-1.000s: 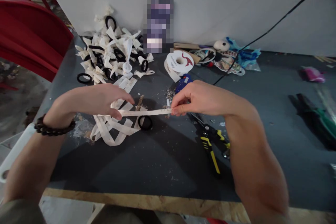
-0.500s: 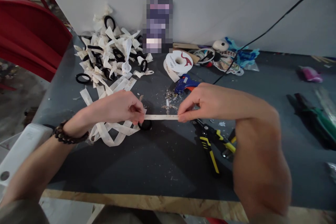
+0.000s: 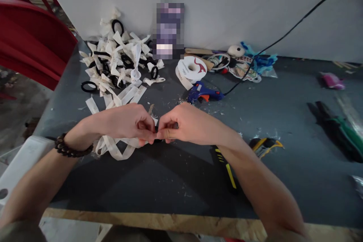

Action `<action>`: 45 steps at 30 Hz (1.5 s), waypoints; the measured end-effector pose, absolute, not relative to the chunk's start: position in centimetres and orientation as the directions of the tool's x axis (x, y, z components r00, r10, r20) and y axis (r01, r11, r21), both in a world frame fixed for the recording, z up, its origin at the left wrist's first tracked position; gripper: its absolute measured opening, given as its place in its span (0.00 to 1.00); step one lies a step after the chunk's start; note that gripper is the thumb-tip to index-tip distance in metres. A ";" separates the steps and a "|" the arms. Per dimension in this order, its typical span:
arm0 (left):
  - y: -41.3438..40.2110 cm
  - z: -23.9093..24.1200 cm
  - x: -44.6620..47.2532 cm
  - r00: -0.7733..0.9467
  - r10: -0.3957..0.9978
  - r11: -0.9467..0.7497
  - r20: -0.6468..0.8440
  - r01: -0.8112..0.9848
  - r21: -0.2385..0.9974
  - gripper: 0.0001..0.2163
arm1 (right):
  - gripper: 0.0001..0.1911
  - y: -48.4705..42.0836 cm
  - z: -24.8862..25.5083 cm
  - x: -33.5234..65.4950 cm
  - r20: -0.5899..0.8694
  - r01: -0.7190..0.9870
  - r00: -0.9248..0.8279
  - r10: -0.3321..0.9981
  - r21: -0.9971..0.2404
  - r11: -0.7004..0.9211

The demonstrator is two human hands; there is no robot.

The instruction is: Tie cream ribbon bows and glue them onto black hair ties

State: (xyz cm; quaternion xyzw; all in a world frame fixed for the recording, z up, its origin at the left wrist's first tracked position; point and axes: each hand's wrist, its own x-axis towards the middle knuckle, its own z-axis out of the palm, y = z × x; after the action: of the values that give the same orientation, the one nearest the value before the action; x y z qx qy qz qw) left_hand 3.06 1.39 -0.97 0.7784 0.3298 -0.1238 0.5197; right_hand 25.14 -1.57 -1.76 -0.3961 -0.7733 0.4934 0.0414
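My left hand and my right hand meet fingertip to fingertip over the dark table. Both are pinched shut on a short strip of cream ribbon, now almost wholly hidden between the fingers. A black hair tie lies right under the fingertips and is barely visible. Loose cut ribbon strips lie under and behind my left hand. A beaded bracelet is on my left wrist.
A heap of finished ribbon bows on black hair ties sits at the back left. A ribbon spool, a blue glue gun with a black cord, yellow-handled cutters, green-handled pliers and craft clutter lie around. A red chair stands left.
My hands held the ribbon strip stretched out between them; they have since come together, bringing its ends close. My right hand moved left, uncovering the glue gun.
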 end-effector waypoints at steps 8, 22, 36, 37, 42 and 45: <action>2.3 -0.9 1.7 0.742 0.353 -0.253 -0.571 0.663 0.705 0.12 | 0.09 -0.4 -2.2 27.1 -0.460 0.586 -0.704 0.541 -0.806 0.077; 3.8 -1.1 0.3 0.666 0.420 -0.299 -0.616 0.743 0.599 0.10 | 0.08 1.5 -1.9 30.5 -0.550 0.732 -0.588 0.593 -0.674 0.100; 4.2 -1.0 -0.3 0.669 0.409 -0.311 -0.621 0.742 0.594 0.09 | 0.11 0.3 -0.4 31.0 -0.452 0.835 -0.525 0.722 -0.440 0.331; 4.2 -1.0 -0.3 0.669 0.412 -0.311 -0.619 0.742 0.594 0.09 | 0.12 0.4 -0.3 31.0 -0.448 0.839 -0.516 0.730 -0.437 0.325; 4.4 -0.9 -0.6 0.645 0.410 -0.306 -0.645 0.763 0.569 0.09 | 0.12 0.5 -0.3 30.9 -0.432 0.806 -0.539 0.723 -0.516 0.292; 4.5 -0.7 -1.0 0.635 0.413 -0.278 -0.653 0.771 0.573 0.09 | 0.12 0.3 -0.2 30.9 -0.426 0.789 -0.542 0.724 -0.555 0.264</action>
State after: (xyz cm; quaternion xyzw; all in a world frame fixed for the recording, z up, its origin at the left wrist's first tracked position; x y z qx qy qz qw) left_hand -1.02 4.48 -0.73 0.7758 0.3813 -0.1928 0.4643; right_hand 30.90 0.31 -0.25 -0.4766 -0.7939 0.3752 -0.0430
